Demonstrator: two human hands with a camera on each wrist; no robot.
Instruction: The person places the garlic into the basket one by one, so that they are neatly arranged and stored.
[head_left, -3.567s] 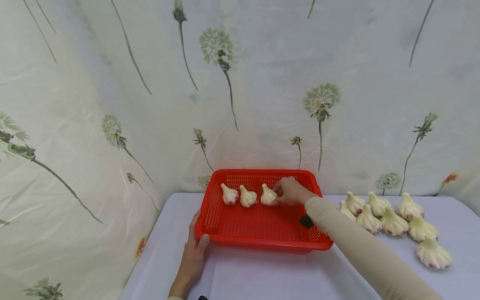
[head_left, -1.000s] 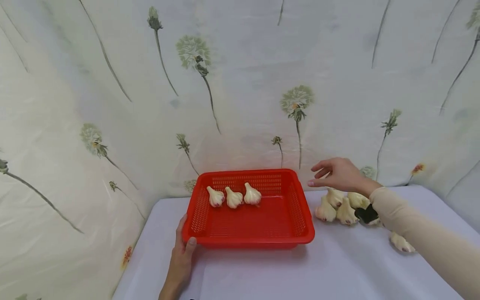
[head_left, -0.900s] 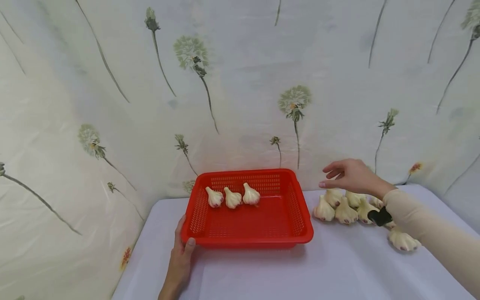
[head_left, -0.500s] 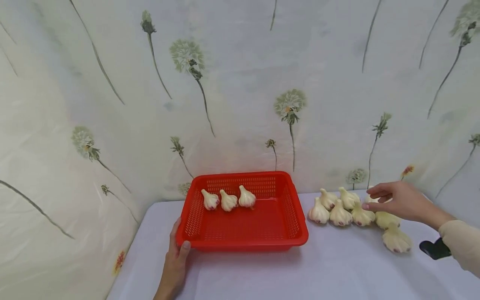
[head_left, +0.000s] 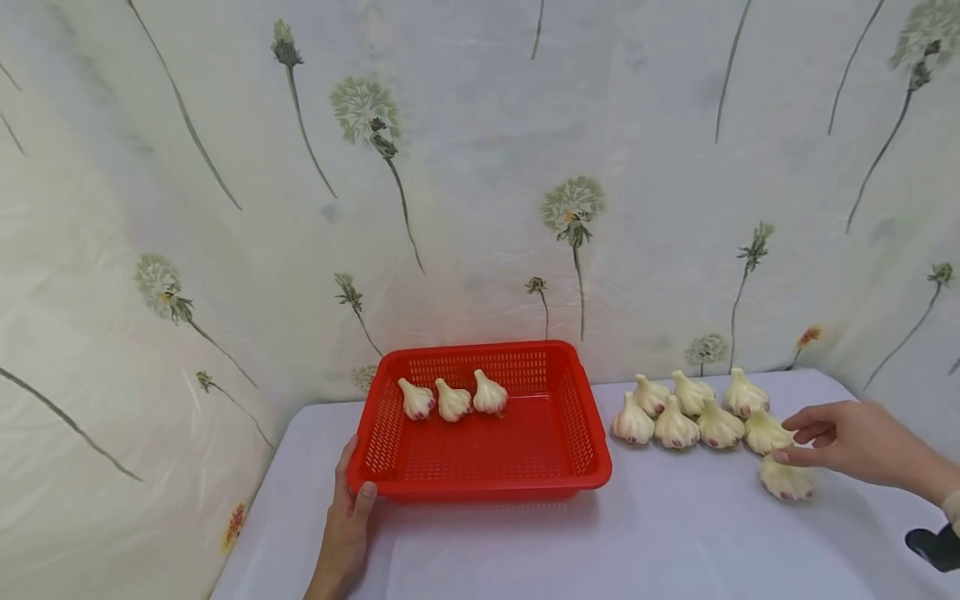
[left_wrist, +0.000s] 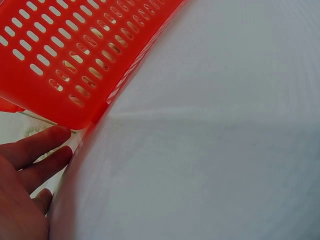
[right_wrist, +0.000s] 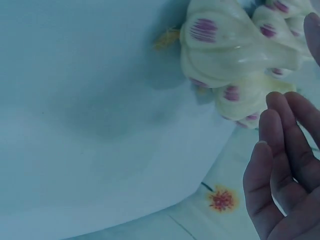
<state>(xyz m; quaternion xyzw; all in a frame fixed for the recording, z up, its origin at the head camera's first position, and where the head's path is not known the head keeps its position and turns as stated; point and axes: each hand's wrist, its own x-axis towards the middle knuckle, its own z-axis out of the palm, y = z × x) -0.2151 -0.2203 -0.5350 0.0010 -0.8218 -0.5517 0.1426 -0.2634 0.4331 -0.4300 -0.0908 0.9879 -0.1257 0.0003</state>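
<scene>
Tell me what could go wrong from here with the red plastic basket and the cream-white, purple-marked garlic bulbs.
The right hand is beside the nearest cream-white, purple-marked garlic bulb, which sits close against others, so gripping it might knock a neighbour. The left hand is on just one corner of the red, perforated plastic basket, so pushing could slide or turn it. That might also tip the three garlic bulbs inside.
</scene>
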